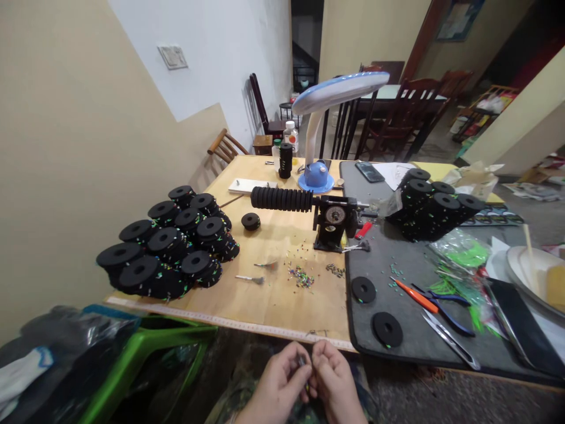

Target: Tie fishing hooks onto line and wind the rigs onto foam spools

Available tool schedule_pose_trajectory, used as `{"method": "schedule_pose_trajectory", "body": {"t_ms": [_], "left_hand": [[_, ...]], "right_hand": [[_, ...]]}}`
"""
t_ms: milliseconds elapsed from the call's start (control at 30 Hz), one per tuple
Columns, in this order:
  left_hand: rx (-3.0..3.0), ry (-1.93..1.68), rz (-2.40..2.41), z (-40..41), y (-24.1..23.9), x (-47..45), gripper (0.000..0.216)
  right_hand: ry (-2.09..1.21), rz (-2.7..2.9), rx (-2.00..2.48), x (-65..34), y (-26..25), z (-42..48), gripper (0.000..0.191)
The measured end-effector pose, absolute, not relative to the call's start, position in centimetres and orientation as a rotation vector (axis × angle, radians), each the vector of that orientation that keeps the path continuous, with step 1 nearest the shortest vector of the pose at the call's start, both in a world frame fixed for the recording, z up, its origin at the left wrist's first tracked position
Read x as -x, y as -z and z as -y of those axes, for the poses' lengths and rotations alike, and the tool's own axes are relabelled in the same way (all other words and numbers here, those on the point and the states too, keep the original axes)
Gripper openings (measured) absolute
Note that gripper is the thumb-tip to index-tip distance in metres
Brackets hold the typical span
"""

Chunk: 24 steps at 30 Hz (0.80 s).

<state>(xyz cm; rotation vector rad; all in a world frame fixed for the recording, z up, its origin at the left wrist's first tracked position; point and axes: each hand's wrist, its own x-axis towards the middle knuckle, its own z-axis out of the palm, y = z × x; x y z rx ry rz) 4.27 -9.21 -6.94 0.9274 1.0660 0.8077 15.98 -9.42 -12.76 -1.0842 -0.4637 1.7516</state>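
Both my hands meet low in the view, just below the table's front edge. My left hand (279, 383) and my right hand (336, 380) pinch together on a tiny item (302, 360) between their fingertips; it is too small to name. Ahead on the wooden table (273, 294) lie a scatter of coloured beads (301, 275), small metal bits (335, 270) and two little hooks or pins (251, 279). A black winding machine (333, 222) with a row of black foam spools on its shaft (282, 198) stands mid-table.
Piles of black foam spools sit at the left (170, 244) and right (430, 206). Two loose spools (375, 309), orange-handled pliers (417, 296), scissors and green line packets lie on the grey mat (397, 347). A blue desk lamp (322, 135), a phone, bottles and chairs stand behind. A green stool (145, 347) is at my left.
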Motion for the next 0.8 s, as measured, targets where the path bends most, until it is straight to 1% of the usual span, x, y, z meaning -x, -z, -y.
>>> {"method": "schedule_pose_trajectory", "body": {"t_ms": [167,333,567,800], "left_hand": [[-1.238,-0.848,-1.069,9.2,7.0,-3.9,0.029],[-1.435,-0.817,-1.085,9.1,6.4,-3.6,0.02],[-1.517,-0.764,-1.105,9.1,5.9,-3.5,0.016],[-1.523,-0.754,-1.095,9.1,5.7,-3.3,0.016]], "right_hand": [[-1.797,0.29,1.015,-16.1,12.7,9.5,0.05],[-1.834,0.285,1.012,-16.3,11.8,9.7,0.044],[-1.858,0.327,1.06,-16.6,10.9,9.5,0.045],[-1.793,0.309,1.094,-16.8,9.1,9.3,0.047]]}}
